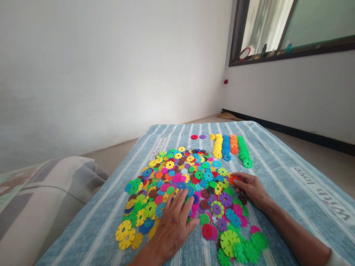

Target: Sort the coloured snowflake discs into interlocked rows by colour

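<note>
The left hand [173, 229] lies palm down on a broad heap of mixed-colour plastic snowflake discs [177, 184], its fingers [180, 203] spread wide over the discs at the heap's 6 o'clock side. The right hand [251, 188] sits at the heap's 3 o'clock edge, its fingers [240, 180] closed narrow on an orange disc [232, 180], which shows only in part. A dark brown disc [243, 199] lies just beside that hand.

The heap rests on a blue striped mattress [277, 173] printed with the words "With love". Large green discs [229, 242] crowd its 5 o'clock edge, and large yellow discs [124, 234] sit at 7 o'clock.

At the heap's 12 o'clock, a red disc [194, 136] and a purple disc [202, 136] lie side by side, apart from the rest. At 1 o'clock, four overlapping rows run side by side: a yellow row [217, 146], a blue row [226, 147], an orange row [233, 144] and a green row [243, 151].

A grey and cream cushion [47, 195] lies beside the mattress at 9 o'clock. A window [263, 29] is set in the white wall at 1 o'clock.
</note>
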Motion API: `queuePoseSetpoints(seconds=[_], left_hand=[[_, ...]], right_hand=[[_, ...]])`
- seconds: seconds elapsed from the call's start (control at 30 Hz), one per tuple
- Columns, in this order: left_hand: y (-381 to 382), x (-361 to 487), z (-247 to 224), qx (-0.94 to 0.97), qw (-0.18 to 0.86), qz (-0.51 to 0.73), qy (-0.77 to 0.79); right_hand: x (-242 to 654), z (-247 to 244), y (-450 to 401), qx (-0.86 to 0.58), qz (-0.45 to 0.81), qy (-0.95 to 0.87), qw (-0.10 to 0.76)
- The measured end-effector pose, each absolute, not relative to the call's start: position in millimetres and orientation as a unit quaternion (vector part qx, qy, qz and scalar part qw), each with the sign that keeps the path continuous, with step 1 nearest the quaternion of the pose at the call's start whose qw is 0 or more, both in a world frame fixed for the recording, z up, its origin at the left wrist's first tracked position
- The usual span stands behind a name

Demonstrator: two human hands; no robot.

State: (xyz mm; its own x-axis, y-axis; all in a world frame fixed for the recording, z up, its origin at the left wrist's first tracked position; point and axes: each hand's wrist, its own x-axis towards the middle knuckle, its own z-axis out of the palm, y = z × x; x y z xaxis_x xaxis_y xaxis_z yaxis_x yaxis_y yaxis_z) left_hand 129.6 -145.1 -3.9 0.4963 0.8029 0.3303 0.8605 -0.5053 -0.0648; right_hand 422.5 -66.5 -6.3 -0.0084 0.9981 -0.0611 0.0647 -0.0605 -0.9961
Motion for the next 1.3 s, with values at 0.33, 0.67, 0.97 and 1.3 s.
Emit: queuePoseSetpoints(seconds=[0.33, 0.67, 0.97, 1.3], left_hand=[[-156.8, 139.7, -14.7, -0.883, 0.126, -0.16, -0.424], [-153.9, 144.1, -34.8, -0.911, 0.064, -0.175, -0.367], [-100.0, 181.3, 20.2, -0.857, -0.07, -0.102, -0.5], [-113.5, 173.2, 16.0, -0.867, -0.126, -0.056, -0.478]], right_hand=[[425.4, -9.8, -62.7, -0.513, 0.517, -0.501, 0.467], [425.3, -15.3, -63.9, -0.506, 0.536, -0.499, 0.455], [421.7, -8.8, -67.5, -0.525, 0.547, -0.479, 0.442], [423.7, -11.7, -67.7, -0.531, 0.561, -0.478, 0.418]])
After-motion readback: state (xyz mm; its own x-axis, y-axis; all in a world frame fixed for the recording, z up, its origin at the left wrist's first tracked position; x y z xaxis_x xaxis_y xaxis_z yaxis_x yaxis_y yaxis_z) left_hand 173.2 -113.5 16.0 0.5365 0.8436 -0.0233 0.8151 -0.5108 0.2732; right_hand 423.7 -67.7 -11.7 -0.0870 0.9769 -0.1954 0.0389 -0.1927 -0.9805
